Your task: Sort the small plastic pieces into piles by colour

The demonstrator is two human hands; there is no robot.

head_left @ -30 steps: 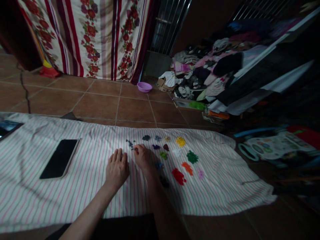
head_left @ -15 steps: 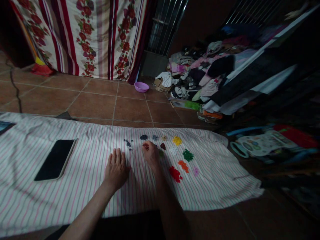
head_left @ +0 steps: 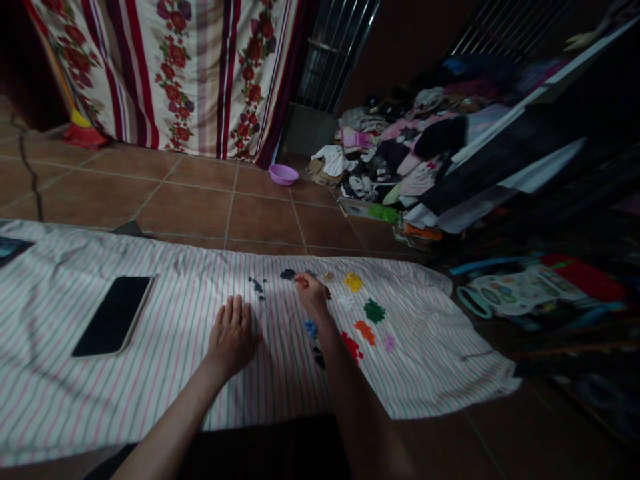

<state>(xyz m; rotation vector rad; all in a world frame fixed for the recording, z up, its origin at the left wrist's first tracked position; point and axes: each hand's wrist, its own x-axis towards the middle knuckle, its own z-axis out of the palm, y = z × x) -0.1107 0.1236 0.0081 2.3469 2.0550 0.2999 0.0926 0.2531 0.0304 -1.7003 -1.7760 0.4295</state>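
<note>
Your striped cloth (head_left: 165, 373) spreads widest before you, with the floral curtain (head_left: 200, 80) hanging beyond it across the tiled floor and a heap of clothes (head_left: 395, 140) farther right. The dark-screened phone (head_left: 114, 316) lies on the cloth, to the left of your hands. Your left hand (head_left: 234, 333) rests palm down, flat, its fingers extended and held close to one another. Your right hand (head_left: 311, 293) has its fingers curled narrowly together just right of the dark grey pile (head_left: 287, 274); whether they pinch a piece, you can't tell from here. Around that forearm sit the red pile (head_left: 351, 347), yellow pile (head_left: 353, 282), green pile (head_left: 375, 310), orange pile (head_left: 365, 332) and blue pile (head_left: 310, 327). Smallest, a few loose grey pieces (head_left: 257, 287) lie scattered just beyond your left fingertips, slightly right.
</note>
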